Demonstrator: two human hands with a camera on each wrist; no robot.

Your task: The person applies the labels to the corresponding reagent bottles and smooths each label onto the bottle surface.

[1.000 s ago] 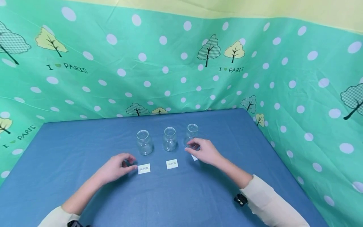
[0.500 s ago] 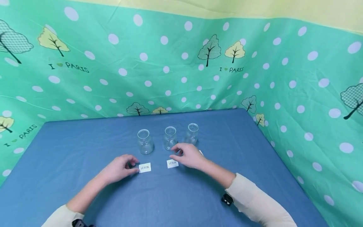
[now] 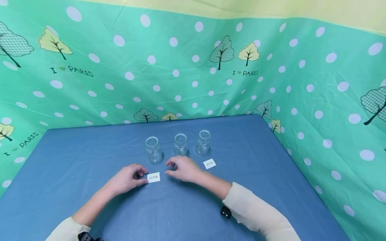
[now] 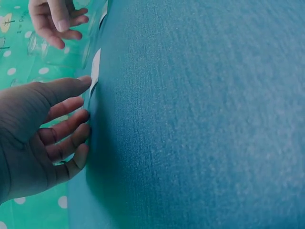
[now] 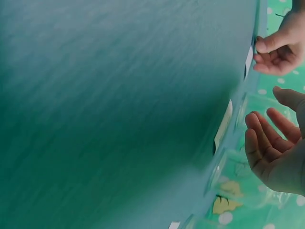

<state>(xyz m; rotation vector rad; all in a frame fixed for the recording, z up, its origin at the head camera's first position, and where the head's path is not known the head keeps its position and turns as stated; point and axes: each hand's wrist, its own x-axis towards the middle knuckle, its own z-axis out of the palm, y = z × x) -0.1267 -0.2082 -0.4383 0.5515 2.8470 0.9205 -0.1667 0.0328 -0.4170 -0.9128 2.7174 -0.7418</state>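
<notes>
White rectangular paper card with dark handwriting (image 3: 153,177): just right of left hand (image 3: 126,180), whose thumb is at its edge. Judged light, thin, easily creased; best pinched by opposite edges. Left fingers loosely bent, parted, no grip evident. Right hand (image 3: 183,169): thumb and fingers apart, holding nothing. Clear round glass jar (image 3: 154,154) stands beyond both.

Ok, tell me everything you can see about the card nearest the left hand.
The card is a paper-like white rectangle with dark characters on its upward face. It rests on the blue cloth in front of the leftmost jar. The left hand has its thumb at the card's left edge; contact is unclear.
</notes>
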